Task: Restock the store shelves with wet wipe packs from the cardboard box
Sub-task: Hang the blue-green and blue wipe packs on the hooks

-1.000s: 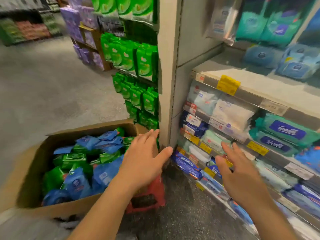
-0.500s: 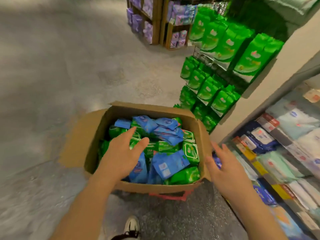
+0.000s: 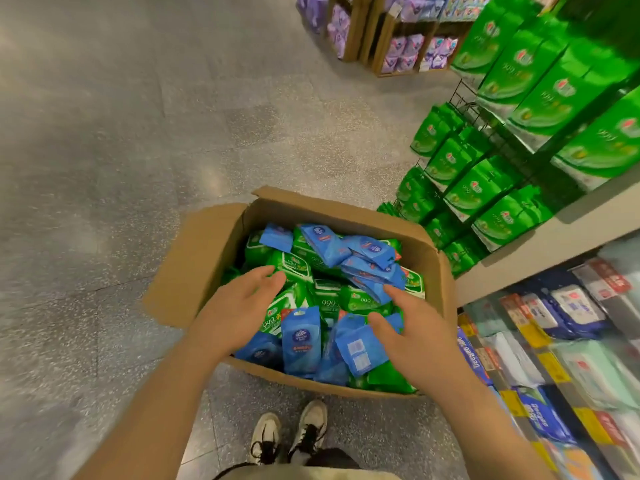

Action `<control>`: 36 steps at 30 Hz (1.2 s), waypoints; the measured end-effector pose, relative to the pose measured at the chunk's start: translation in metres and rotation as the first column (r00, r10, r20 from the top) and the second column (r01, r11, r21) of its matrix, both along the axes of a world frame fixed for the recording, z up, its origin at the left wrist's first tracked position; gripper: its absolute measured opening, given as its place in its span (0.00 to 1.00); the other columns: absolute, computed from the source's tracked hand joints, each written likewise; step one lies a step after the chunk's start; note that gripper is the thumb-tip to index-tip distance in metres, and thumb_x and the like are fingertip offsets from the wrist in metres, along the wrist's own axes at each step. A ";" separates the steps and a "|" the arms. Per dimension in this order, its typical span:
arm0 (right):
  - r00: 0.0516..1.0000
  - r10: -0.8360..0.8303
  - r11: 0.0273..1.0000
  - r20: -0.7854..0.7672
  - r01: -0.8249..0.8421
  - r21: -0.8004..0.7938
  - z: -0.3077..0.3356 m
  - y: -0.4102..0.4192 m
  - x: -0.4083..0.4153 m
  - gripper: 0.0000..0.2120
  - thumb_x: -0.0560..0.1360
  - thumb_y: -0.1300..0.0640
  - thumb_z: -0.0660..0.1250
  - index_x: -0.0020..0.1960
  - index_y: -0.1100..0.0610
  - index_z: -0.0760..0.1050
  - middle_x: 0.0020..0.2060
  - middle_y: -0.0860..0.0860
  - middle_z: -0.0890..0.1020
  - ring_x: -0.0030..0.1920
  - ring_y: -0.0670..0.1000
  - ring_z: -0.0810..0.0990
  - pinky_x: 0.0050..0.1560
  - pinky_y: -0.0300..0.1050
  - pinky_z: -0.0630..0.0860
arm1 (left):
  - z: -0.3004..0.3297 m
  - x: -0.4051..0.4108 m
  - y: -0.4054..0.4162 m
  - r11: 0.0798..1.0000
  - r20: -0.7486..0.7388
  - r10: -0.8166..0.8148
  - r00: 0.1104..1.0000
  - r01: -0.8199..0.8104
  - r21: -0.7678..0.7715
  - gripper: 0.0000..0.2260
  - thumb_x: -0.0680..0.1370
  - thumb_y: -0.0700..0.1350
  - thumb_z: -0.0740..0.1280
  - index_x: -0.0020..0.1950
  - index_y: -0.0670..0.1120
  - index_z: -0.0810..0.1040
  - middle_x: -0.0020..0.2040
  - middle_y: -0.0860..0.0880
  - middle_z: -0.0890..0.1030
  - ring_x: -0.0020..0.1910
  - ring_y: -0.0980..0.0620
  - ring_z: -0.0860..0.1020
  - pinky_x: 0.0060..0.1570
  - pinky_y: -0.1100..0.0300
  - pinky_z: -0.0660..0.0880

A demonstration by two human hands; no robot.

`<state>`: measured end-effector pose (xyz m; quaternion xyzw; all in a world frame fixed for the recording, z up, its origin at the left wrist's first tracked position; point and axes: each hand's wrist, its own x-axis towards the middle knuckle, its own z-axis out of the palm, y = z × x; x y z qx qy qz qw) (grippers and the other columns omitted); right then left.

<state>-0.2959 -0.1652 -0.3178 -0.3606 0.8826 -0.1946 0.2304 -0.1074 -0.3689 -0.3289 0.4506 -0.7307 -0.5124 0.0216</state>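
- cardboard box (image 3: 194, 261) on floor, flaps open, heaped with blue wet wipe packs (image 3: 300, 341) and green packs (image 3: 360, 299)
- my left hand (image 3: 235, 311) and right hand (image 3: 412, 332) over the heap, fingers spread, gripping nothing

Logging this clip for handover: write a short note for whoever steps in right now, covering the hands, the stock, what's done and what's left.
Left hand: open, over the packs, holding nothing.
Right hand: open, over the packs, holding nothing.
Cardboard box: open on the floor, holding a heap of blue packs and green packs.
Shelves: to the right, already holding stock.
Done: no pack picked for this trip.
Left: grab packs and put them on the shelves; most of the box remains.
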 end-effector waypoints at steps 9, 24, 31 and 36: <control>0.974 0.139 0.984 0.179 -0.156 0.082 -0.058 -0.049 -0.011 0.32 0.79 0.43 0.68 0.79 0.50 0.63 0.60 0.51 0.78 0.64 0.53 0.75 0.63 0.53 0.75 | -0.022 0.009 -0.006 0.979 0.125 0.196 0.973 -0.187 -0.078 0.19 0.82 0.57 0.65 0.72 0.53 0.74 0.57 0.57 0.80 0.50 0.62 0.77 0.47 0.65 0.71; 0.983 0.119 0.917 0.137 -0.162 0.364 -0.142 -0.094 0.025 0.41 0.77 0.40 0.69 0.81 0.54 0.55 0.70 0.55 0.74 0.72 0.61 0.67 0.69 0.58 0.65 | -0.131 0.009 -0.017 0.978 0.499 -0.186 0.846 0.209 0.011 0.25 0.78 0.53 0.69 0.73 0.49 0.72 0.65 0.46 0.81 0.62 0.46 0.79 0.58 0.52 0.78; 0.983 -0.044 0.949 0.179 -0.015 0.314 -0.156 -0.096 0.037 0.25 0.72 0.47 0.76 0.64 0.50 0.69 0.61 0.50 0.76 0.67 0.56 0.72 0.65 0.56 0.67 | -0.158 0.014 -0.005 0.904 0.719 -0.247 0.649 0.421 -0.070 0.10 0.78 0.53 0.67 0.58 0.53 0.77 0.53 0.50 0.83 0.54 0.47 0.81 0.51 0.54 0.75; 0.971 -0.009 0.958 0.238 -0.061 0.282 -0.153 -0.085 0.032 0.21 0.73 0.47 0.74 0.64 0.43 0.71 0.50 0.44 0.76 0.65 0.54 0.70 0.60 0.53 0.66 | -0.153 0.016 0.001 0.896 0.648 -0.217 0.730 0.412 -0.163 0.09 0.79 0.58 0.67 0.52 0.53 0.77 0.49 0.52 0.81 0.52 0.48 0.81 0.46 0.56 0.70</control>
